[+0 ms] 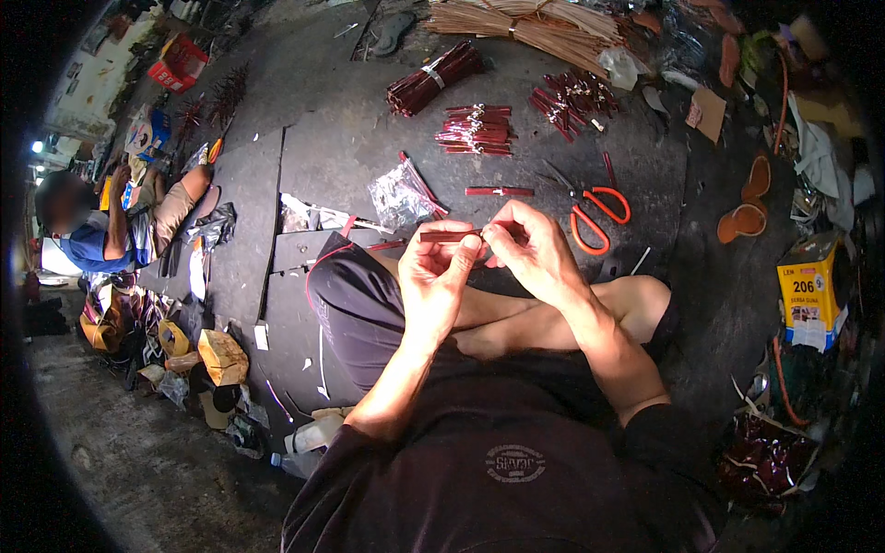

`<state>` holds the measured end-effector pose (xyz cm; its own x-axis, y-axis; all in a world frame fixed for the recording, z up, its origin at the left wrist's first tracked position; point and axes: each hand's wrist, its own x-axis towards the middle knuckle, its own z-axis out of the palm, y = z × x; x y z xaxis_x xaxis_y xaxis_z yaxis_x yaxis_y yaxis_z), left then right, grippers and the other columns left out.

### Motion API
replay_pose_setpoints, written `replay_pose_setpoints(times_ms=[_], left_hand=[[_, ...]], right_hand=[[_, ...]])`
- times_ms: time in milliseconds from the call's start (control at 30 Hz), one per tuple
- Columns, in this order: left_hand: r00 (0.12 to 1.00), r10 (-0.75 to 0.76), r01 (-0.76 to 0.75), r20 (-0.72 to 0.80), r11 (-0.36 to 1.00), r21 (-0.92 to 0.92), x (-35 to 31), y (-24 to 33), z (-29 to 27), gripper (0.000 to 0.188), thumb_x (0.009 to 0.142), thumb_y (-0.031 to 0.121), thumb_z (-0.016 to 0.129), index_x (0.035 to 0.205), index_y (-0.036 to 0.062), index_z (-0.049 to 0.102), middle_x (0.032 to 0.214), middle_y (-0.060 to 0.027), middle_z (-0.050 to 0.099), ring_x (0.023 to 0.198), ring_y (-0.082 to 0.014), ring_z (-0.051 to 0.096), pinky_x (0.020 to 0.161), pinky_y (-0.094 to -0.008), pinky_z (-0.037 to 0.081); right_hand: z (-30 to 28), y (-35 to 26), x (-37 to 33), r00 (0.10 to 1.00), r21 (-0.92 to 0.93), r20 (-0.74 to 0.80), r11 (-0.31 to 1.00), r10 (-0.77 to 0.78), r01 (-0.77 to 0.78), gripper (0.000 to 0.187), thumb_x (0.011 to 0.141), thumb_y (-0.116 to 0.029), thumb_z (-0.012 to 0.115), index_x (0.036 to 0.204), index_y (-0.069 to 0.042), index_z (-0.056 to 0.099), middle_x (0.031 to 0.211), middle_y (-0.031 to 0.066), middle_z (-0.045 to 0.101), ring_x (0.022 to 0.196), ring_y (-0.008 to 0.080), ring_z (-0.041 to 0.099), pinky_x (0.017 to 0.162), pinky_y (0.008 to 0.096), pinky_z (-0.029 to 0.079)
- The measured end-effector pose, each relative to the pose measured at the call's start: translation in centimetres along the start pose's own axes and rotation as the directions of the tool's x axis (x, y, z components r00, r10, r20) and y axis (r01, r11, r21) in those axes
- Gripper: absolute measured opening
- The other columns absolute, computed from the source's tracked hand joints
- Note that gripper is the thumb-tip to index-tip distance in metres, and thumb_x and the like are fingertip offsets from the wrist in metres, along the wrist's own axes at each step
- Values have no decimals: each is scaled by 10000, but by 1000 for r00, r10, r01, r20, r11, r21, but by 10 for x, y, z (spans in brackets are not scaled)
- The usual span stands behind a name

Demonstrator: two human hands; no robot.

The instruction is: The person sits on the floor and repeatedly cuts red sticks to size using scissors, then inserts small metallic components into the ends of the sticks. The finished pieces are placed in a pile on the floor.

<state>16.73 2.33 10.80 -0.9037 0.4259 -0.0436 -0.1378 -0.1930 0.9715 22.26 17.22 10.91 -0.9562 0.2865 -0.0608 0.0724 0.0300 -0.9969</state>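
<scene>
Above crossed legs (530, 323), dark-red strip (444, 237), slim, straight, left hand (437, 275) and right hand (527, 241) pinching it

Flat dark-grey floor matting (323, 129) I view remotely, bearing a white-banded bundle of dark-red strips (452, 73), a stack of silver-centred dark-red strips (473, 136), orange-handled metal scissors (578, 194), a crumpled clear plastic bag (400, 195).

A cluttered workshop, from the scissors (579, 195) and bundled dark-red strips (452, 70).
</scene>
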Motion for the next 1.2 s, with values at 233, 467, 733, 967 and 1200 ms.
replay_pose_setpoints(times_ms=[233, 467, 733, 967, 1200], left_hand=[[994, 106, -100, -40, 987, 126, 1, 4, 1, 183, 883, -2, 675, 1052, 12, 605, 883, -57, 679, 778, -70, 630, 733, -209, 517], [994, 109, -107, -1, 973, 206, 0, 17, 2, 172, 878, 0, 682, 1036, 2, 615, 898, -71, 687, 795, -78, 640, 728, -218, 528], [997, -70, 68, 42, 996, 55, 8, 19, -5, 180, 875, 8, 687, 1042, 4, 619, 862, -65, 695, 785, -95, 659, 746, -226, 532], [997, -18, 12, 76, 997, 77, 4, 15, -4, 264, 884, 61, 696, 1128, 26, 601, 926, -21, 665, 846, -79, 600, 787, -234, 484], [998, 16, -21, 56, 995, 101, 11, 12, -12, 208, 882, 9, 649, 1081, 29, 590, 880, 5, 618, 810, -66, 571, 755, -228, 480]], right_hand=[[-13, -5, 6, 980, 233, 178, 963, 92, -133, 229, 952, -180, 626, 1053, 25, 618, 954, 64, 660, 874, 112, 634, 815, 259, 522], [-13, -14, 2, 983, 105, 184, 994, -10, -9, 183, 925, -101, 649, 1055, 23, 611, 958, 43, 656, 895, 84, 619, 796, 234, 513], [-14, -3, 2, 980, 80, 198, 997, -26, 11, 135, 914, -38, 640, 1025, 30, 601, 938, 48, 656, 877, 68, 612, 779, 232, 514], [-5, 1, -1, 969, -184, 89, 952, -231, 244, 74, 906, -22, 612, 966, 17, 591, 844, 45, 636, 807, 81, 604, 736, 258, 515], [8, 2, 0, 977, -173, 92, 963, -193, 207, 85, 929, -65, 599, 915, 17, 584, 761, 52, 636, 710, 88, 598, 653, 265, 496]])
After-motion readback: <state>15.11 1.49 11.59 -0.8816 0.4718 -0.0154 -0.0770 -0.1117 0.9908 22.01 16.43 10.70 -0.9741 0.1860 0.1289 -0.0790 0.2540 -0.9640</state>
